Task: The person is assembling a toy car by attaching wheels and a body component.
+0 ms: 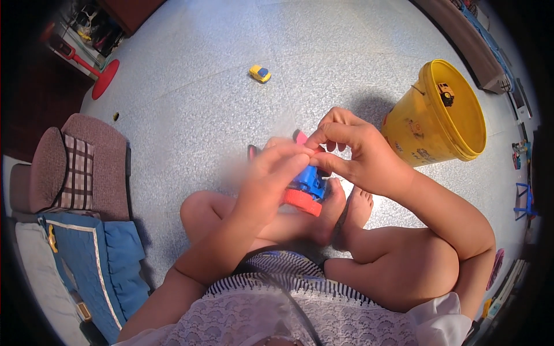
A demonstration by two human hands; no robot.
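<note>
A toy vehicle (312, 181) with a blue body and thick red wheels is held up in front of me, above my crossed feet. My left hand (266, 179) is closed around its left side, thumb near the top. My right hand (360, 147) pinches at the toy's upper end, thumb and forefinger together close to my left fingertips. The fingers hide much of the body, and what exactly lies between the right fingertips is hidden. A pinkish-red part (300, 137) sticks out beyond the hands. Some blur surrounds my left hand.
A yellow bucket (404, 124) with a toy vehicle (445, 94) inside stands at my right. Farther ahead on the speckled floor (190, 115) lies a small yellow-and-blue toy car (260, 74). A brown cushioned seat (107, 150) and blue fabric (86, 248) are on the left.
</note>
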